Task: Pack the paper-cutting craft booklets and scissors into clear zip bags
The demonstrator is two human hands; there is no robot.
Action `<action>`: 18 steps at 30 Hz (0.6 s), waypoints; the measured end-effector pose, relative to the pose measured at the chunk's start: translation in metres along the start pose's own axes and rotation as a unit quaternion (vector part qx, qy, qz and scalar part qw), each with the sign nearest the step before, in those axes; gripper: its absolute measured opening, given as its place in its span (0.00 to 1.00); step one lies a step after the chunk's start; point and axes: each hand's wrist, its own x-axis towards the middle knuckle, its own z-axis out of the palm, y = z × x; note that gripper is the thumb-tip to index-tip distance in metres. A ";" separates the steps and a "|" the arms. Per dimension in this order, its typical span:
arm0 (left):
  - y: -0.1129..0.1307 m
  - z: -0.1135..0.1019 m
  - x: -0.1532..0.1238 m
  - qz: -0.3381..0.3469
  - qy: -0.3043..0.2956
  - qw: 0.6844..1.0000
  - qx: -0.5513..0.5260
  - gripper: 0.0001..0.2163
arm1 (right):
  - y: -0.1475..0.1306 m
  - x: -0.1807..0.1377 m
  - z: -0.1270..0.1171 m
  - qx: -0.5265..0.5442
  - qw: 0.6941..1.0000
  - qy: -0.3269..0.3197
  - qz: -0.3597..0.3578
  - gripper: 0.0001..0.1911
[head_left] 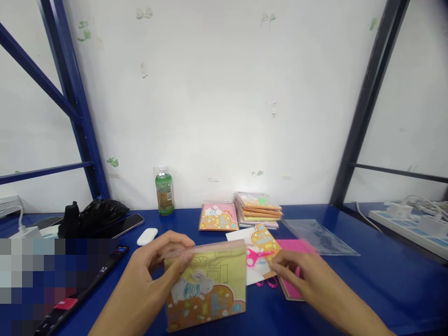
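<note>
My left hand (157, 275) grips a clear-sleeved paper craft pack (206, 289), tilted up, with a yellow upper part, a white rabbit and an orange lower edge. Fingers together, my right hand (297, 270) is at the edge of an orange and white card (264, 242). Whether it pinches the card or the pink scissors (257, 255) over it, I cannot make out. Pink loops (266, 283) stick out below the card. Under my right hand lies a bright pink pad or sheet stack (290, 289), partly covered.
Behind are a pile of sleeved packs (259, 210) and a single pack (219, 217). A clear plastic sleeve (322, 238) lies right. A green bottle (164, 193), white case (147, 236), phone (121, 226) and black bag (94, 217) stand left; a power strip (413, 228) is far right.
</note>
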 end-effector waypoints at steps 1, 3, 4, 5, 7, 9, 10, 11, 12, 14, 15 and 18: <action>0.000 0.000 0.000 -0.005 -0.008 1.000 -0.006 0.12 | 0.007 -0.002 0.001 -0.034 0.999 -0.019 0.005 0.12; 0.001 0.000 0.000 -0.011 -0.026 0.999 -0.021 0.12 | 0.019 -0.006 0.007 -0.086 0.996 -0.028 0.017 0.04; 0.000 0.000 0.000 -0.012 -0.030 0.999 -0.026 0.12 | 0.023 -0.007 0.011 -0.105 0.994 -0.023 0.023 0.05; 0.000 0.000 0.000 -0.016 -0.033 0.999 -0.030 0.13 | 0.025 -0.007 0.014 -0.123 0.992 -0.019 0.030 0.09; 0.000 0.001 0.000 -0.022 -0.035 0.999 -0.032 0.13 | 0.026 -0.007 0.019 -0.157 0.986 -0.028 0.050 0.12; 0.001 0.001 0.000 -0.024 -0.031 0.999 -0.028 0.13 | 0.024 -0.005 0.021 -0.188 0.979 -0.044 0.070 0.13; 0.001 0.002 -0.001 -0.022 -0.028 0.999 -0.027 0.13 | 0.022 -0.004 0.022 -0.199 0.976 -0.050 0.075 0.12; 0.002 0.002 -0.001 -0.019 -0.022 0.999 -0.029 0.13 | 0.020 -0.004 0.022 -0.204 0.975 -0.050 0.074 0.10; 0.004 0.003 -0.001 -0.017 -0.012 0.999 -0.031 0.13 | 0.018 -0.003 0.022 -0.204 0.976 -0.046 0.068 0.07; 0.007 0.006 -0.002 -0.009 0.011 0.999 -0.036 0.12 | 0.015 -0.001 0.023 -0.201 0.978 -0.019 0.045 0.06; 0.009 0.008 -0.002 -0.005 0.023 0.999 -0.035 0.12 | 0.014 0.001 0.025 -0.200 0.979 0.005 0.028 0.09; 0.012 0.011 -0.003 -0.001 0.038 0.999 -0.033 0.12 | 0.013 0.010 0.031 -0.211 0.975 0.060 -0.031 0.16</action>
